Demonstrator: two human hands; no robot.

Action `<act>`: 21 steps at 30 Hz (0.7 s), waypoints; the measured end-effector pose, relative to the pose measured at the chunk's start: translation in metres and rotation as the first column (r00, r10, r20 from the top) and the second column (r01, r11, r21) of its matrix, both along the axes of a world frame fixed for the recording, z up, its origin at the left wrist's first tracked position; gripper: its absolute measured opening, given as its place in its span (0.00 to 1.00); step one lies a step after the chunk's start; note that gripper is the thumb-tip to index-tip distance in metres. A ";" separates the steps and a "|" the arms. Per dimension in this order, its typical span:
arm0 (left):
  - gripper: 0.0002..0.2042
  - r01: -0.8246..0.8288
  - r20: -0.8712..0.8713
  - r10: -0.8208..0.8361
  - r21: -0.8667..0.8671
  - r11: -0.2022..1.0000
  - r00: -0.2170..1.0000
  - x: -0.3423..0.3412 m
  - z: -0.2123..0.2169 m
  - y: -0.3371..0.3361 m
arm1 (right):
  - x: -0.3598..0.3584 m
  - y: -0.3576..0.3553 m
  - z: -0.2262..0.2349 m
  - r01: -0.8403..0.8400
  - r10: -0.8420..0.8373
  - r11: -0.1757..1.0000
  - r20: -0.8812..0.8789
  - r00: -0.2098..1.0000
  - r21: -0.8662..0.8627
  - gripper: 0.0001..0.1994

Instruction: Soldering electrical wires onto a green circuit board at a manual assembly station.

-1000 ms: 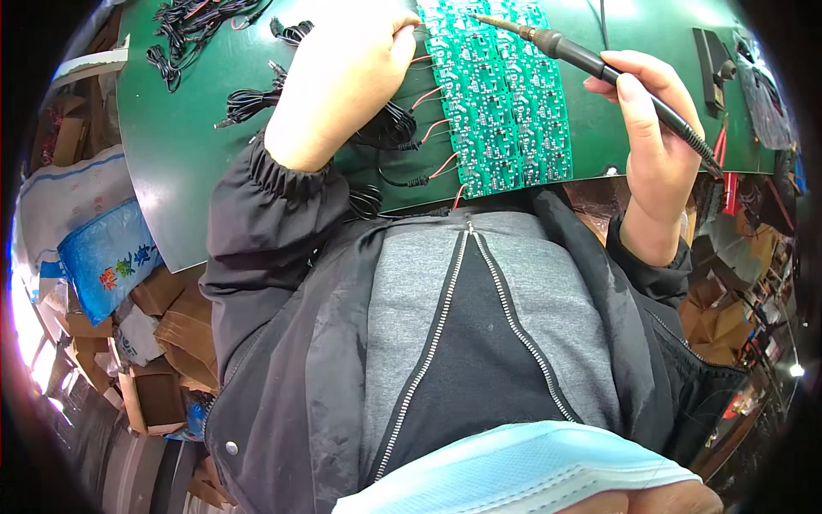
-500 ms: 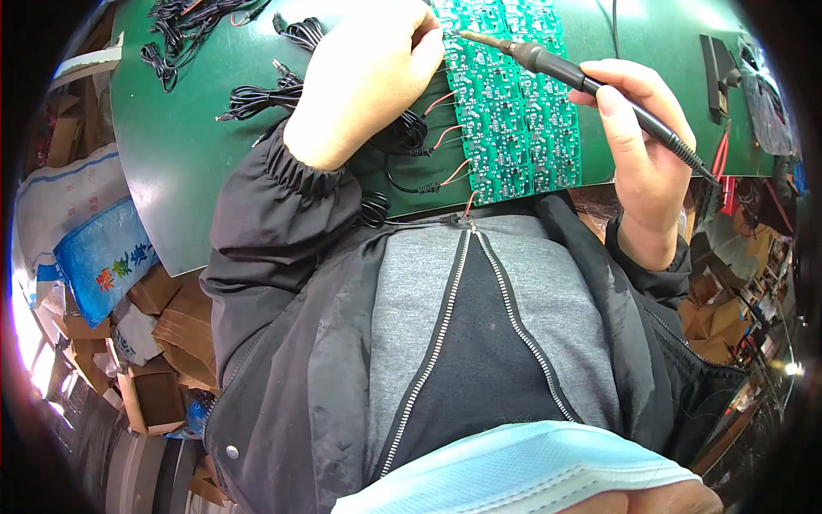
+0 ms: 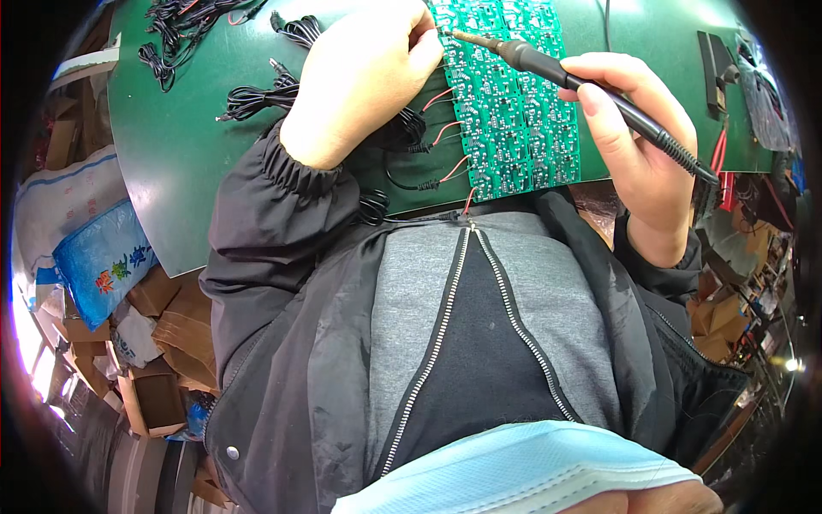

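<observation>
My right hand grips a black soldering iron like a pen. The iron's tip points left and meets the upper left edge of a panel of green circuit boards. Close by that tip, my left hand is closed in a pinch at the panel's edge; what its fingers hold is hidden. Thin red wires run from the panel's left edge to black cables, which lie partly under my left hand and wrist.
Coiled black cables lie on the green table to the left, with another bundle farther back. A black holder-like object stands at the right. Cardboard boxes and a blue-and-white sack are beside the table at left.
My right hand has moved slightly left with the soldering iron, bringing its tip closer to the left fingers at the panel's edge. My left hand stays pinched in nearly the same place.
</observation>
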State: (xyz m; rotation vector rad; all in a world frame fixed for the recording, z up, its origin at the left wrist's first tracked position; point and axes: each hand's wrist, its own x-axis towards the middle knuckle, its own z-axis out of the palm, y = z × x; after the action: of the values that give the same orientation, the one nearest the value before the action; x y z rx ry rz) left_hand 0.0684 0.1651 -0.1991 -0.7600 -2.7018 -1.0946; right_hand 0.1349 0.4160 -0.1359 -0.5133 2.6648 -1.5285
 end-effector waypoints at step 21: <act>0.05 -0.029 -0.049 0.027 -0.051 0.998 0.998 -0.003 0.003 -0.001 | -0.003 0.005 -0.011 0.121 -0.125 0.981 -0.017 0.992 -0.150 0.10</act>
State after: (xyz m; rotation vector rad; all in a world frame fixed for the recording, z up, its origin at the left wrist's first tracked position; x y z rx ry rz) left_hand 0.0653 0.1642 -0.1959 -0.7440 -2.7014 -0.9902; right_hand 0.1318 0.4213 -0.1465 -0.3825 2.6611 -1.7769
